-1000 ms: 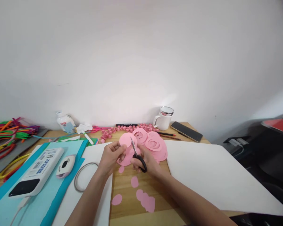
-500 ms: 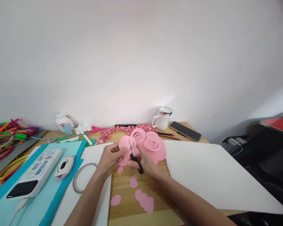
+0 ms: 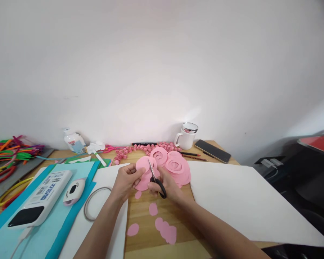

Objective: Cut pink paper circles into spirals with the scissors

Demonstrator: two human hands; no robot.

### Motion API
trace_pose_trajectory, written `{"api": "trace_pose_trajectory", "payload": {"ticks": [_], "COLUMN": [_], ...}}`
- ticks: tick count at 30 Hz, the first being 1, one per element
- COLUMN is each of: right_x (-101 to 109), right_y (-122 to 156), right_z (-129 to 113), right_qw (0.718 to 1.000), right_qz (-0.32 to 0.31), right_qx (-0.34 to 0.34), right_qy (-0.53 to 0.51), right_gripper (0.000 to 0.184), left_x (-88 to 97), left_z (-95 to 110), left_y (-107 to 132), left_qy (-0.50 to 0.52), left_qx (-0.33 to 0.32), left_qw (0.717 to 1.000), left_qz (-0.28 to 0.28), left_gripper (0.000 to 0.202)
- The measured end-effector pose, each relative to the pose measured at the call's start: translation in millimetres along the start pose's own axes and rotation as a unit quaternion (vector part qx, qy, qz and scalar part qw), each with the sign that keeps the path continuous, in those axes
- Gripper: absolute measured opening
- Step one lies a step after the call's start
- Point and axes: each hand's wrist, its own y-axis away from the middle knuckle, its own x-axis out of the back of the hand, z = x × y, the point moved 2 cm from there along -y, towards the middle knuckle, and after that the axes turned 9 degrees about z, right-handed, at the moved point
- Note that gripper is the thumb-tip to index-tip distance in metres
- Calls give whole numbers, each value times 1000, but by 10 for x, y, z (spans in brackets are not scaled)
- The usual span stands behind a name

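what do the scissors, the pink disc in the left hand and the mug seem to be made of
Scissors: shiny silver blades, probably steel; black handles, likely plastic, judging by their even color.
Pink disc, in the left hand: matte, probably paper or thin card, being flat and thin.
Mug: smooth and white, perhaps ceramic or coated metal; its mirror-like rim suggests metal.

Room right of hands (image 3: 170, 185), over white board (image 3: 245, 201); pink discs (image 3: 182, 173), mug (image 3: 187, 139) block ahead, white device (image 3: 47, 194) left.

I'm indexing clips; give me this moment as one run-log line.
left hand: holding pink paper disc | right hand: holding black-handled scissors, blades at disc | nearby: pink paper spirals
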Motion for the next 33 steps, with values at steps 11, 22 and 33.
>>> {"api": "trace_pose_trajectory", "payload": {"ticks": [11,22,33], "right_x": [-16,-64,-27], "right_y": [28,45,17], "right_z": [-42,40,-60], "right_qw": [1000,999,998], "right_qz": [-25,-44,-26], "right_qx": [14,4,-10], "right_qy": [-4,-9,-61], "right_gripper": [58,63,78], "left_x": [4,-34,-28], "left_z": [18,41,24], "left_y": [-11,9,30], "left_qy": [32,45,-16], "left_qx": [-11,-47,-17], "left_qw": [999,997,1000], "left_qz": [24,50,2], "left_gripper": [29,28,30]}}
